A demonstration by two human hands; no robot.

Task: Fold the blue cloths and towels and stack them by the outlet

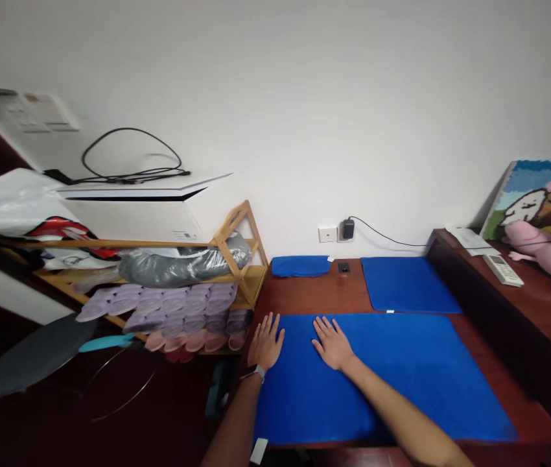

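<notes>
A large blue cloth (416, 376) lies spread flat over the front of the reddish-brown wooden desk (314, 295). My left hand (266, 344), a watch on its wrist, rests with fingers stretched out at the cloth's far left corner. Flat on the cloth near its far edge lies my right hand (332, 344), fingers spread. Neither hand grips anything. Behind them are a small folded blue cloth (299, 265) at the back left and a medium blue cloth (406, 283) at the back right. A white tag sticks out at the large cloth's near left corner.
To the left stands a wooden rack (241, 259) with slippers (159, 301), a grey plastic-wrapped bundle (188, 263) and a white box (134, 217). A black plug (348, 228) sits in the wall socket. On the raised right side lie a remote (503, 270) and a pink plush toy (548, 250).
</notes>
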